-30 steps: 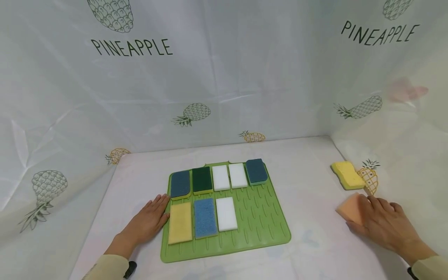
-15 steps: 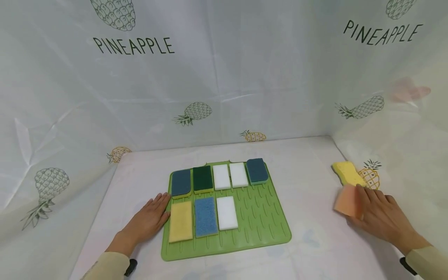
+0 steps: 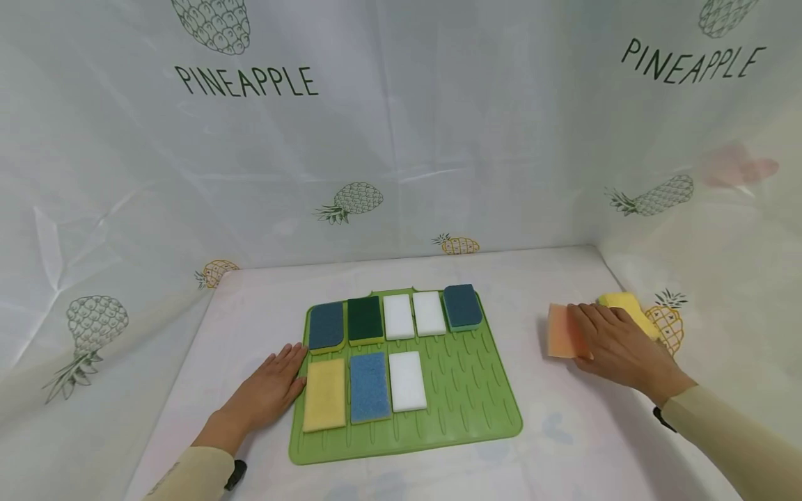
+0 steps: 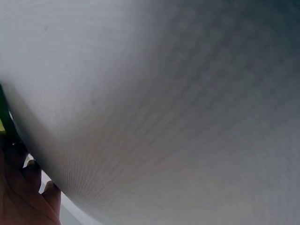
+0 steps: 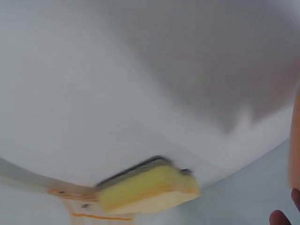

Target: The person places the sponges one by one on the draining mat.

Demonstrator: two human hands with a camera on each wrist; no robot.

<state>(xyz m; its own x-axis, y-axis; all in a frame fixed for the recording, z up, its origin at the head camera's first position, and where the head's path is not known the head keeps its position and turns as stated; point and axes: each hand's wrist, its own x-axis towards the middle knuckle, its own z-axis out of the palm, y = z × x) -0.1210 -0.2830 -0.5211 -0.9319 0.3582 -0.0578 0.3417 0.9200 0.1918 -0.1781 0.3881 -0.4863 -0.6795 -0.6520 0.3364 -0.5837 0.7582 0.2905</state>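
Note:
My right hand (image 3: 617, 344) pinches an orange sponge (image 3: 562, 332) between thumb and fingers, to the right of the green ridged mat (image 3: 466, 410). Part of that sponge (image 5: 295, 145) shows at the right edge of the right wrist view. Behind the right hand lies a yellow sponge (image 3: 629, 309), partly hidden by it; the right wrist view shows this yellow sponge (image 5: 150, 187) with a dark side. My left hand (image 3: 266, 390) lies flat with straight fingers along the mat's left edge, fingertips right at its rim and the thumb by a pale yellow sponge (image 3: 324, 396).
On the mat's back row stand a blue-topped sponge (image 3: 326, 325), a dark green-topped sponge (image 3: 365, 320), two white sponges (image 3: 429, 313) and another blue-topped sponge (image 3: 462, 306). The front row also has a blue sponge (image 3: 370, 387) and a white sponge (image 3: 407, 380). A pineapple-printed sheet (image 3: 464, 139) surrounds the table.
My right hand has lifted the orange sponge and carried it left toward the mat, passing in front of the yellow sponge. The left hand stays in place.

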